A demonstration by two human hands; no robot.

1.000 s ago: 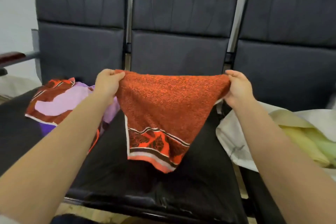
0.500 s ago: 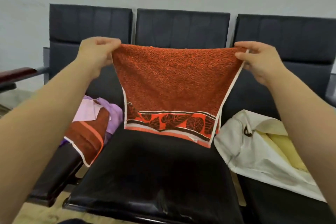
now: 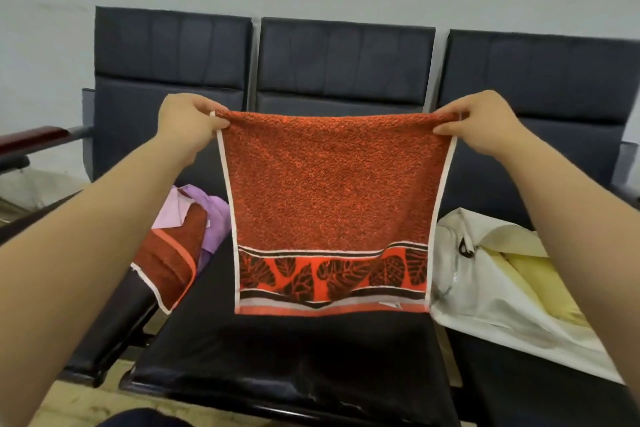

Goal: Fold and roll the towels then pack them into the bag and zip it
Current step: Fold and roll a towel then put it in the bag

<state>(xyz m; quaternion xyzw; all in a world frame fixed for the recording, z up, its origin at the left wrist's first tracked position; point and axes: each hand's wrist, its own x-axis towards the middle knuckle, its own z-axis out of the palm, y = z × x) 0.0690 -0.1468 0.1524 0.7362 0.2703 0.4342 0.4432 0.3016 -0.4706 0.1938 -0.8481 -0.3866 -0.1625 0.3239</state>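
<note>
Three dark seats in a row against the wall. The middle one is bare, probably kept free as the folding surface. Orange towel hangs flat in the air above it, stretched wide so the side edges square up for a first fold; the hem hangs over the cushion. White bag lies on the right seat, mouth open, something yellow inside, near enough for packing. A pile of other towels sits on the left seat, one corner drooping off the front edge. The left hand and right hand each pinch a top corner, grip tight on cloth. There is room to lower the towel straight down.
</note>
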